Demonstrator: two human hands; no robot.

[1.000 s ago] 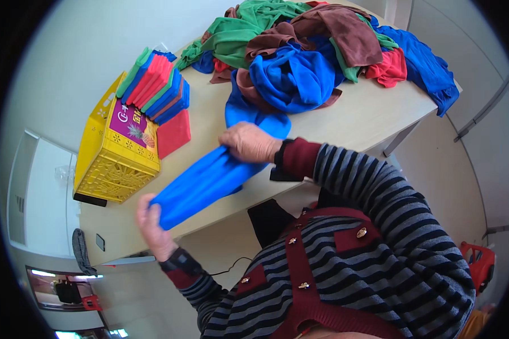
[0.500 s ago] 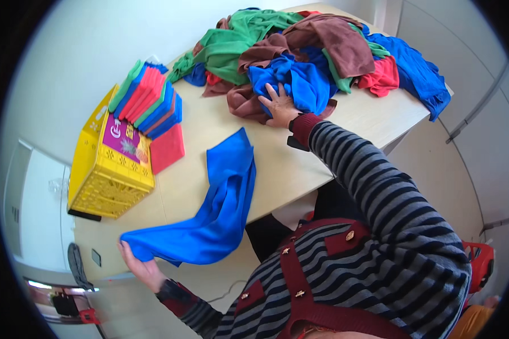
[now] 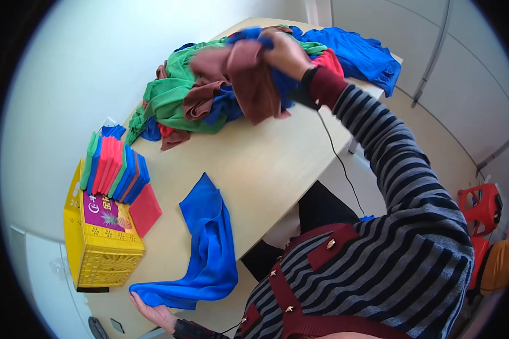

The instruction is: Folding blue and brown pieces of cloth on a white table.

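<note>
A light wooden table [image 3: 266, 164] is being covered at its far end by a heap of green, brown, red and blue cloths [image 3: 209, 96]. A blue cloth [image 3: 212, 248] is lying spread along the near edge, its lower corner being clamped by the left hand [image 3: 155, 313]. A brown cloth [image 3: 251, 79] is being lifted from the heap, gripped in the closed right hand [image 3: 285, 53]. A yellow plastic crate [image 3: 93, 254] is standing at the left, with folded coloured cloths [image 3: 116, 169] stacked upright beside it.
</note>
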